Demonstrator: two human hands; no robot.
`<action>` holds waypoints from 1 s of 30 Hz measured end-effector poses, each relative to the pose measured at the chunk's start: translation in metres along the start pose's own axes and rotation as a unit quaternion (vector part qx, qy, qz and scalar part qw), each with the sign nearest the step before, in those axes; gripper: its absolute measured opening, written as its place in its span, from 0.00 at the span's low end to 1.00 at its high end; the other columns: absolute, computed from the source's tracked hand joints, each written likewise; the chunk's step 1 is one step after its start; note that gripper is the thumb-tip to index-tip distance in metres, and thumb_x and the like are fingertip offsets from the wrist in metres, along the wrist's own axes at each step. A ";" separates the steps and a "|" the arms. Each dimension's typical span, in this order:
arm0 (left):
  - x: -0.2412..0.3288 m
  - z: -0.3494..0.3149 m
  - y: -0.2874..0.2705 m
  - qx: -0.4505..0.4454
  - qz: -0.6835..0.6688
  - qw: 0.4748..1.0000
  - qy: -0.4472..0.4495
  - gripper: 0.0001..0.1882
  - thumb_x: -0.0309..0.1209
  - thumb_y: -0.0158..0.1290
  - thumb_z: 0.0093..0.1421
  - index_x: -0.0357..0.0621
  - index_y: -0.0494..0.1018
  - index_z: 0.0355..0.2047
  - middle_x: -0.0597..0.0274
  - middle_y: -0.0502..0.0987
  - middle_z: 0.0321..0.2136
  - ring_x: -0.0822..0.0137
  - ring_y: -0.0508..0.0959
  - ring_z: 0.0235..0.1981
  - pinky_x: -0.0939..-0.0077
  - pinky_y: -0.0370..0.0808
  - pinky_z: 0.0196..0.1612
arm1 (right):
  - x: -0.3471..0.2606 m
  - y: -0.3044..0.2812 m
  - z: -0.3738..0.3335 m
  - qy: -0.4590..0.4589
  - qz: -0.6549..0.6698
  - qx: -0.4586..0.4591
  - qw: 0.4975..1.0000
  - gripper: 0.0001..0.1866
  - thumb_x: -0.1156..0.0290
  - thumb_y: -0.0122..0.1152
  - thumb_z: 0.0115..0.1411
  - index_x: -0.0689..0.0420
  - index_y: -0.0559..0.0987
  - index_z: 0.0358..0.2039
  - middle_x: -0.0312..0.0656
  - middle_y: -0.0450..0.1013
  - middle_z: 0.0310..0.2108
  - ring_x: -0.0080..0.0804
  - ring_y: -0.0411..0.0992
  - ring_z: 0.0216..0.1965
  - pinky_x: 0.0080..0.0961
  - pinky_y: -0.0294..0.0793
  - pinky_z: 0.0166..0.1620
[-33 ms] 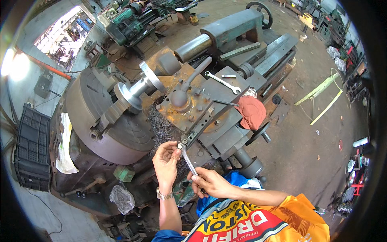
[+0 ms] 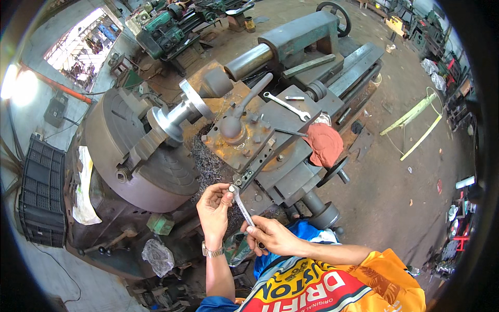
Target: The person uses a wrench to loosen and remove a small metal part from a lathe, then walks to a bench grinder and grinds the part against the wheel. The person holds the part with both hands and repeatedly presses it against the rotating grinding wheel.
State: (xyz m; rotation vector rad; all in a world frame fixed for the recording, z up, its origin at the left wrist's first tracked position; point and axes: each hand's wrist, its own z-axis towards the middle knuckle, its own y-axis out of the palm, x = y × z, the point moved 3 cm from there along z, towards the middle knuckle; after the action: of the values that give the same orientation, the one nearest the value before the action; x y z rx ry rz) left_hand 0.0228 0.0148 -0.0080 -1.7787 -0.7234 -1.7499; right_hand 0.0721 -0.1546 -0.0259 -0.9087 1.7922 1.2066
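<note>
My right hand (image 2: pixel 275 236) is closed around the lower end of a metal wrench (image 2: pixel 243 208). The wrench's head sits at a round-looking bolt end (image 2: pixel 232 189) at the near end of a long dark toolholder bar (image 2: pixel 254 165). My left hand (image 2: pixel 212 208), with a metal watch on its wrist, pinches at the wrench head, thumb and forefinger beside the bolt. Beyond them, the lathe's tool post carries a ball-based clamping lever (image 2: pixel 232 126). A silvery turned workpiece (image 2: pixel 179 113) is gripped in the big chuck (image 2: pixel 143 156) to the left.
A second wrench (image 2: pixel 288 106) lies on the carriage top beside a red cloth (image 2: pixel 323 144). Metal shavings (image 2: pixel 208 161) heap under the workpiece. The tailstock (image 2: pixel 301 39) stands at the back. A handwheel (image 2: pixel 332 172) juts out on the right, and a black crate (image 2: pixel 41 192) leans at left.
</note>
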 end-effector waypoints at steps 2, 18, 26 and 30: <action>-0.002 0.001 -0.001 -0.003 -0.005 1.000 -0.007 0.12 0.24 0.63 0.64 0.34 0.78 0.46 0.66 0.79 0.32 0.79 0.76 0.32 0.84 0.74 0.35 | -0.001 0.004 -0.001 0.022 0.032 -0.001 0.999 0.13 0.67 0.43 0.77 0.63 0.70 0.50 0.39 0.75 0.24 0.25 0.76 0.22 0.23 0.73 0.22; 0.004 0.001 -0.002 -0.006 -0.016 0.999 -0.033 0.11 0.25 0.63 0.64 0.33 0.79 0.44 0.64 0.81 0.33 0.78 0.76 0.31 0.83 0.74 0.33 | 0.002 0.032 -0.001 -0.004 0.220 -0.020 0.975 0.14 0.62 0.40 0.79 0.60 0.65 0.53 0.42 0.74 0.29 0.28 0.77 0.25 0.23 0.74 0.24; 0.004 0.002 -0.001 -0.018 -0.039 0.998 -0.051 0.10 0.23 0.63 0.64 0.34 0.77 0.44 0.63 0.81 0.33 0.77 0.76 0.30 0.82 0.74 0.32 | 0.004 0.036 -0.003 -0.007 0.219 0.009 0.976 0.14 0.63 0.40 0.79 0.60 0.65 0.54 0.41 0.73 0.27 0.27 0.74 0.22 0.21 0.70 0.21; 0.000 -0.002 0.002 -0.006 -0.049 0.997 -0.055 0.12 0.22 0.63 0.63 0.34 0.76 0.45 0.62 0.81 0.33 0.77 0.76 0.30 0.82 0.75 0.32 | 0.002 0.025 -0.012 0.008 0.220 0.009 0.975 0.15 0.64 0.40 0.79 0.61 0.66 0.55 0.40 0.71 0.26 0.23 0.69 0.19 0.21 0.65 0.20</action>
State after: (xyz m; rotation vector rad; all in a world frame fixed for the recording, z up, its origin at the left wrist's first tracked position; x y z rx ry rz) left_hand 0.0227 0.0124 -0.0082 -1.8881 -0.8607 -1.7336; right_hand 0.0471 -0.1588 -0.0155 -0.5213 2.0814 1.4521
